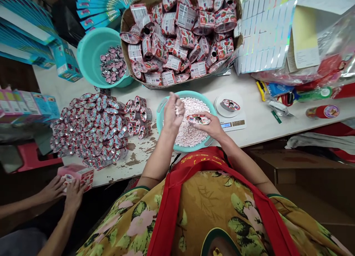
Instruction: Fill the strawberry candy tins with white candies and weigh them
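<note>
My left hand [174,113] is raised over the left side of a turquoise basin [159,117], its fingers curled around a few small pale candies. Pale pink candies [191,136] fill much of the basin. With my right hand [213,125] I grip a small oval candy container [198,119] printed in red and white, its round dark opening facing up, above the candies. To the right, a similar oval container [230,105] rests on a white digital scale [239,122] with a lit display.
A cardboard box [126,60] of printed containers stands behind the basin. Many containers [91,126] are packed together on the left, near a turquoise bowl [85,56] of small round caps. Another person's hands [65,189] hold a pink box [85,174]. Label sheets [266,34] lie back right.
</note>
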A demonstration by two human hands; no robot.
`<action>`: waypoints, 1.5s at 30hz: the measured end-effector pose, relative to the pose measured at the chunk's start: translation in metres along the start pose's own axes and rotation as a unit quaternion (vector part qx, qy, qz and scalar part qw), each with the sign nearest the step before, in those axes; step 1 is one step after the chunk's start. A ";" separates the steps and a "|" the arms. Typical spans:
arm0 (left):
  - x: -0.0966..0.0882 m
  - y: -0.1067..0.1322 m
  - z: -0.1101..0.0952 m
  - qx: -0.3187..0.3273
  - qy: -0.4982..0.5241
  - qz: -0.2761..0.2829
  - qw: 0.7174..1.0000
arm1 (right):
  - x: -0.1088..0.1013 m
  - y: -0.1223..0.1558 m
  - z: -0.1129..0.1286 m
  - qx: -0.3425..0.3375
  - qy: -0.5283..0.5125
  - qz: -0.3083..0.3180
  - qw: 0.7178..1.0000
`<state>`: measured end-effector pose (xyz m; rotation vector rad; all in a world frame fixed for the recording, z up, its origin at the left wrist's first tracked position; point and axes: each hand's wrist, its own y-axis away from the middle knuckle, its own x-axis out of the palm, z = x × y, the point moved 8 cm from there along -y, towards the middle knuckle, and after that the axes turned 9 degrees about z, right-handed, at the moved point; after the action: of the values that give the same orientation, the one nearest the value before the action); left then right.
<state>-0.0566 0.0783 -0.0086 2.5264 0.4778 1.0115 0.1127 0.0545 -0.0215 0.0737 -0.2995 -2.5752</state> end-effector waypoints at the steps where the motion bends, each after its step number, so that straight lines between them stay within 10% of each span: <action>1: -0.011 -0.001 -0.003 -0.006 0.009 -0.031 0.999 | -0.005 0.005 -0.003 0.001 -0.019 -0.004 1.000; 4: -0.031 -0.001 0.006 -0.058 -0.016 -0.094 0.994 | -0.020 0.016 -0.014 0.005 -0.015 -0.043 0.999; 13: 0.025 0.028 0.037 0.118 -0.134 0.003 0.984 | 0.003 -0.004 -0.006 -0.018 0.171 -0.040 0.984; 29: 0.022 0.014 0.035 0.115 -0.155 0.011 0.981 | 0.006 -0.015 -0.007 0.000 0.152 -0.021 0.988; 39: 0.014 0.007 0.027 0.000 -0.076 -0.018 0.997 | 0.006 -0.011 -0.008 -0.004 0.107 -0.028 0.994; 45: -0.007 -0.020 0.034 -0.101 -0.176 -0.021 0.979 | -0.024 0.043 -0.006 -0.039 0.025 -0.006 0.999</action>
<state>-0.0405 0.0851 -0.0444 2.4264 0.3045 0.5457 0.1562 0.0301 -0.0175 0.1120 -0.1799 -2.5886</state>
